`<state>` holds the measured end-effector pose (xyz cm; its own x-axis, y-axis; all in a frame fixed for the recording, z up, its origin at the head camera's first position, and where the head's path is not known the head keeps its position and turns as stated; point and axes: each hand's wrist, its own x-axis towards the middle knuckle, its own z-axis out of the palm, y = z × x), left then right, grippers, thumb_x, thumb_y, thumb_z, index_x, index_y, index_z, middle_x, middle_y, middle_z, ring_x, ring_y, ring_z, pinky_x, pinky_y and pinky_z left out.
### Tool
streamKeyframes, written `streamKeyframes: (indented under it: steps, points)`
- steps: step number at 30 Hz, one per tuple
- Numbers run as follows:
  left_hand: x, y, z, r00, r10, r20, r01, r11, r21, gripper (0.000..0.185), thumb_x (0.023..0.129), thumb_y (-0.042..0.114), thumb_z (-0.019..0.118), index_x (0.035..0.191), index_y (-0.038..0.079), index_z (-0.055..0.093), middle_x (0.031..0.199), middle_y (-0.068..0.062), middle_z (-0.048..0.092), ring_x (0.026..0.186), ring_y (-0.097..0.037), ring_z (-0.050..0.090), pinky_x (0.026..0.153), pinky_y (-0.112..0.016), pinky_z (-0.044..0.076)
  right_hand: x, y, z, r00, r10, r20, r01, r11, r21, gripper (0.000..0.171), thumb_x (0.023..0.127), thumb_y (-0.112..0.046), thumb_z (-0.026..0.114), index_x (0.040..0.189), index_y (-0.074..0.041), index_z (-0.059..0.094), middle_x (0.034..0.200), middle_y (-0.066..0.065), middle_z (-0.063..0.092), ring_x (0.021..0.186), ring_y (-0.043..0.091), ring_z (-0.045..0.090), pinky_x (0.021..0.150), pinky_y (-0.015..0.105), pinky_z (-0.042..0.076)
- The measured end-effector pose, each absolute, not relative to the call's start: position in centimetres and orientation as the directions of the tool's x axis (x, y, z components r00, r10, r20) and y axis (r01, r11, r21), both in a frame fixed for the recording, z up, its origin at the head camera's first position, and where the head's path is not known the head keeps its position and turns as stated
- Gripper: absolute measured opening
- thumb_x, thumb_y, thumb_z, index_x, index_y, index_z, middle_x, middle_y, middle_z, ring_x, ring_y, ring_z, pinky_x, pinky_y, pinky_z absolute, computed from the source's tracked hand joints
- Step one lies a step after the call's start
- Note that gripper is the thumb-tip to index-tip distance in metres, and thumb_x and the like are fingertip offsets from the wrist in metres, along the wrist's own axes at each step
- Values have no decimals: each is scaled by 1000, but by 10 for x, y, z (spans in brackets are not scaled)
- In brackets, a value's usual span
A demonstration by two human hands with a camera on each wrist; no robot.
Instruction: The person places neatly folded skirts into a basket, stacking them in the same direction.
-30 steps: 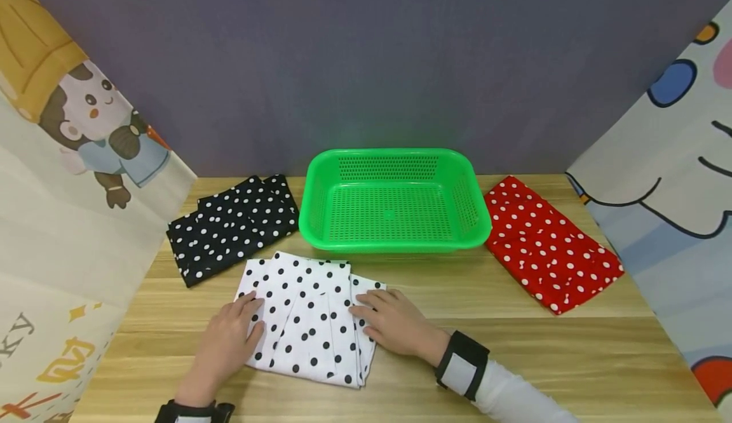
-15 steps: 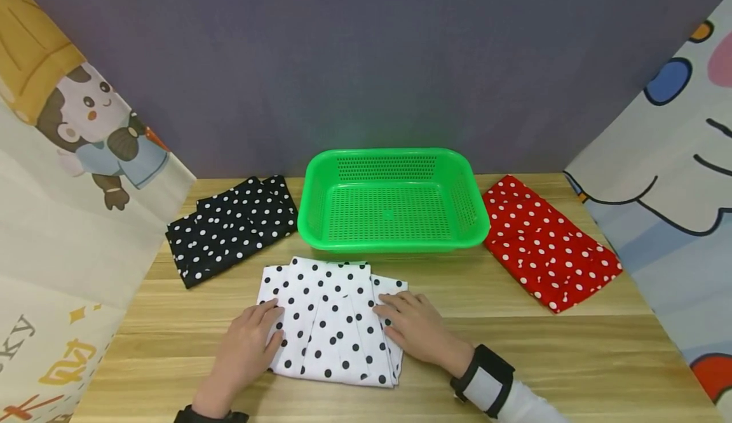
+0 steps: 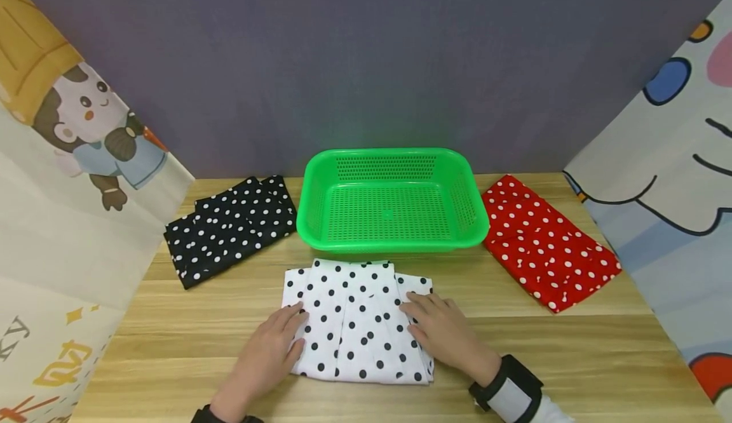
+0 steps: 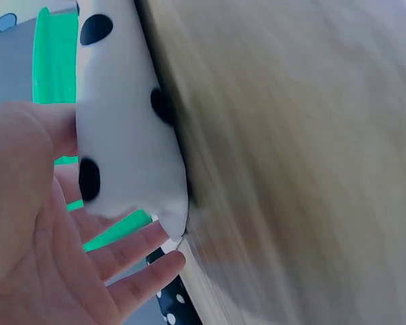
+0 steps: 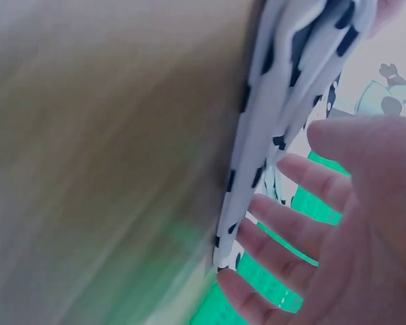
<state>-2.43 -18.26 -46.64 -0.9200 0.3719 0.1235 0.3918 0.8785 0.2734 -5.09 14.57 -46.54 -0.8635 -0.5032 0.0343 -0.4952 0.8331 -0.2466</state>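
Observation:
A folded white cloth with black dots (image 3: pixel 357 321) lies on the wooden table (image 3: pixel 572 359) just in front of a green basket (image 3: pixel 394 239). My left hand (image 3: pixel 269 353) rests flat on the cloth's left edge with its fingers straight. On the cloth's right edge my right hand (image 3: pixel 446 334) lies flat in the same way. In the left wrist view the left hand (image 4: pixel 47 244) shows straight fingers beside the cloth's edge (image 4: pixel 128 135). The right wrist view has the right hand (image 5: pixel 345 237) with its fingers spread beside the layered cloth (image 5: pixel 284 101).
A folded black cloth with white dots (image 3: pixel 229 229) lies to the left of the basket. A folded red cloth with white dots (image 3: pixel 546 242) lies to its right. Printed cartoon panels close in both sides, and a grey wall stands behind.
Both hands have slid the white dotted cloth to the right across the table, so it now lies centred in front of the basket. The hands stay flat on its two edges.

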Motion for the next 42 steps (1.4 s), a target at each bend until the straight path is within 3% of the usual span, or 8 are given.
streamKeyframes:
  steps: [11, 42]
  points:
    - [-28, -165, -467, -899, 424, 106, 437, 861, 260, 45, 85, 25, 61, 125, 6, 55, 133, -8, 50, 120, -27, 49, 98, -44, 41, -53, 167, -459, -892, -452, -12, -433, 862, -263, 38, 88, -26, 58, 124, -15, 56, 131, 13, 51, 119, 35, 48, 90, 54, 42]
    - [-37, -122, -468, -853, 511, 107, 522, 829, 200, 47, 88, 31, 57, 127, 6, 53, 132, -8, 51, 116, -23, 50, 94, -39, 44, -55, 206, -462, -941, -338, -35, -317, 910, -266, 43, 84, -29, 64, 124, -14, 56, 133, 14, 49, 120, 35, 47, 89, 55, 43]
